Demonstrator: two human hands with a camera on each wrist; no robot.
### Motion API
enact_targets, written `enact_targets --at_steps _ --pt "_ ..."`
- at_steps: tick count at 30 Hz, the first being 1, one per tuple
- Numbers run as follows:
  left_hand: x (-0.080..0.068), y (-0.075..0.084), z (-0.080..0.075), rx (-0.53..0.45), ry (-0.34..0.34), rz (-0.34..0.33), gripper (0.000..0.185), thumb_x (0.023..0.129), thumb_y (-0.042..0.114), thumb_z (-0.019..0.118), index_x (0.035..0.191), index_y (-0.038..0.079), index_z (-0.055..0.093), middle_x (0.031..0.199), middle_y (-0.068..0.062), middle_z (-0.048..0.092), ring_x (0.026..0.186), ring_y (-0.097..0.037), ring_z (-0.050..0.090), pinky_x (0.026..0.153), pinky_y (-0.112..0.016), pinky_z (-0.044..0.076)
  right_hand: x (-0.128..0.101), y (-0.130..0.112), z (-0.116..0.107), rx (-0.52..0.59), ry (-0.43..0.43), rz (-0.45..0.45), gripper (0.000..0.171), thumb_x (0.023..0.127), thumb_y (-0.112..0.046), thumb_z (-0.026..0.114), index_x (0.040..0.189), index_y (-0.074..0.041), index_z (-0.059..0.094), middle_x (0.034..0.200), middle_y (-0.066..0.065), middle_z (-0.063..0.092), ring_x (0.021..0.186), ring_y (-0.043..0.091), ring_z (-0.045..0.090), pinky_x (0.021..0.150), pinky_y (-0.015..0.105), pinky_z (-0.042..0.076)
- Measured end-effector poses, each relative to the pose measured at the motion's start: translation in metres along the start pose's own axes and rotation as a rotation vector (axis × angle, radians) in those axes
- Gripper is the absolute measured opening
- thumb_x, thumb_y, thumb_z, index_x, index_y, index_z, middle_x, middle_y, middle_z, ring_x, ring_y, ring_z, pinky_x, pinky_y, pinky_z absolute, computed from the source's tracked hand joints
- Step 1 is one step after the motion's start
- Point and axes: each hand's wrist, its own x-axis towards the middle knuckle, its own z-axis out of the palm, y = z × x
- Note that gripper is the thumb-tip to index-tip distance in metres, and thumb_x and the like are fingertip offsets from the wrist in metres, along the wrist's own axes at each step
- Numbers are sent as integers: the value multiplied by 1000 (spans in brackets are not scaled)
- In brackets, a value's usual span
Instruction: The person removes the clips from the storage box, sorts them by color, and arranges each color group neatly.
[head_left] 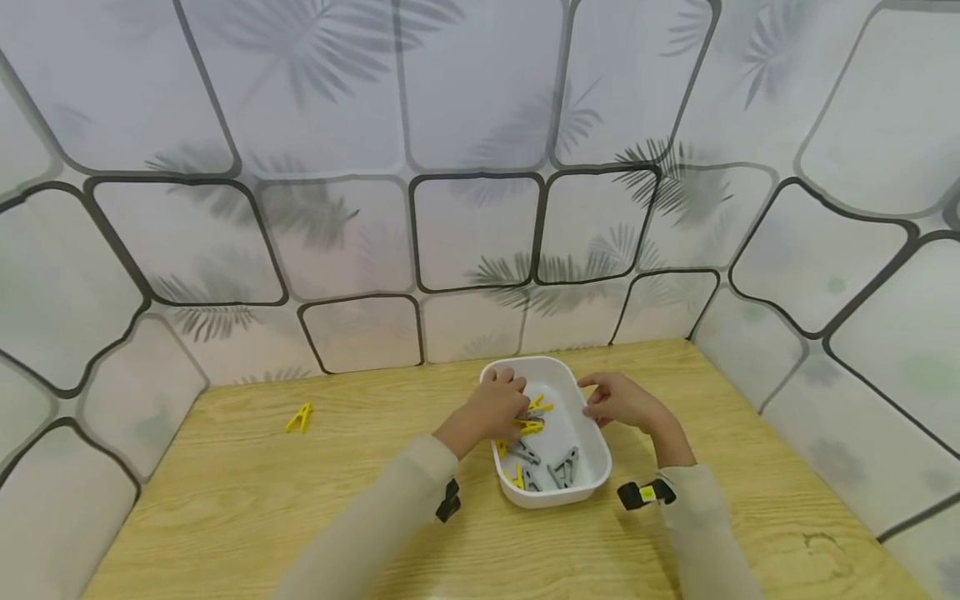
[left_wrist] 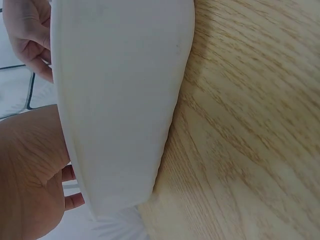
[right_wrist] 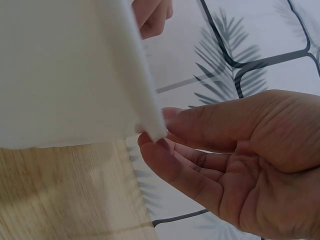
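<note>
1. White tub [head_left: 592, 467] sits on the wooden counter [head_left: 300, 517], holding yellow pegs [head_left: 534, 417] and grey pegs [head_left: 562, 467]; the rim keeps them together.
2. Left hand [head_left: 498, 404] reaches inside among the yellow ones, fingers curled; whether it pinches one I cannot tell.
3. Right hand [head_left: 618, 400] steadies the tub's right rim, fingers nearly straight, touching only.
4. One stray yellow peg [head_left: 299, 417] lies well apart, left.

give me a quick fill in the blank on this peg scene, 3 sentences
1. The left hand reaches into the white ____.
2. One yellow peg lies alone on the ____.
3. The pegs in the tub are yellow and ____.
Missing words: tub; table; grey
</note>
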Motion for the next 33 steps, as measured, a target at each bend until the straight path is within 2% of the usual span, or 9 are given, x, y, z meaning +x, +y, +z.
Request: enact_targets --at_steps 4,11,16,20,24,33 --pt "3 1 1 -17 -29 -25 13 86 38 77 89 28 69 92 7 45 89 -15 31 80 -33 22 -2 -2 0 5 -3 -13 57 93 1 66 142 19 42 92 21 66 73 19 68 75 49 61" --pt "7 2 4 -24 -52 -52 20 85 44 79 94 30 70 96 8 49 91 -15 32 82 -33 23 -2 -1 0 5 -2 -16 57 93 1 65 142 19 42 92 21 67 73 19 69 75 49 60" --pt "9 0 7 -68 -45 -68 19 83 44 80 86 29 69 96 7 49 93 -15 34 85 -35 27 -1 -1 1 4 -3 -12 57 93 1 66 142 19 42 90 19 67 72 18 69 76 50 60" --pt "10 -3 8 -120 -43 -78 21 82 44 80 81 27 68 99 6 52 97 -16 38 93 -39 34 -1 -2 0 -3 -2 -14 57 93 1 66 142 19 42 91 20 67 73 18 68 76 50 60" --pt "10 -4 9 -137 -44 -77 25 80 46 82 80 26 67 100 5 53 97 -16 38 92 -38 33 -1 -1 0 -3 -4 -20 57 93 1 65 142 19 41 92 22 67 74 20 69 75 49 60" --pt "11 -5 11 -144 25 -53 23 79 39 80 86 25 64 96 7 50 92 -15 37 87 -36 30 3 3 -1 -5 -4 -5 57 93 1 66 142 17 43 91 19 67 73 18 69 76 49 61"
